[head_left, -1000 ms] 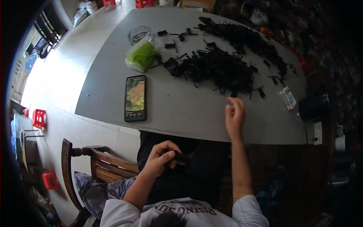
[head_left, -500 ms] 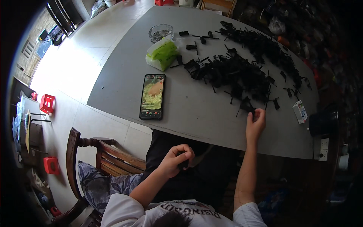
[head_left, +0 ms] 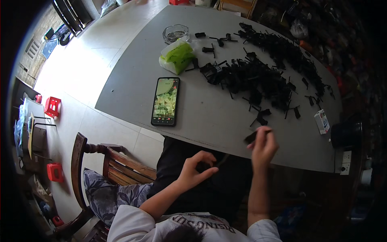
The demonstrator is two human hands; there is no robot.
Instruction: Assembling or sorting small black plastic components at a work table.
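In the head view, my right hand (head_left: 264,147) is above the table's near edge, its fingers pinched on a small black plastic part (head_left: 250,138). A blur covers part of that hand. My left hand (head_left: 193,169) is over my lap, thumb and fingers apart in a loose curve. Dark shadow fills the gap between them, and I cannot make out anything held there. Just beyond my right hand lies a loose black part (head_left: 263,117). Farther off, a heap of similar black parts (head_left: 254,78) with thin stems covers the middle right of the table.
The grey table (head_left: 217,121) carries a lit phone (head_left: 165,101), a green and white plastic packet (head_left: 177,57) and a glass ashtray (head_left: 175,33). A second row of black parts (head_left: 286,50) runs along the far right, near a small white box (head_left: 322,122). A wooden chair (head_left: 129,169) is at left.
My right hand has drawn back toward me from the near end of the heap, bringing a black plastic part. The left hand's thumb and fingers have spread from a closed grip.
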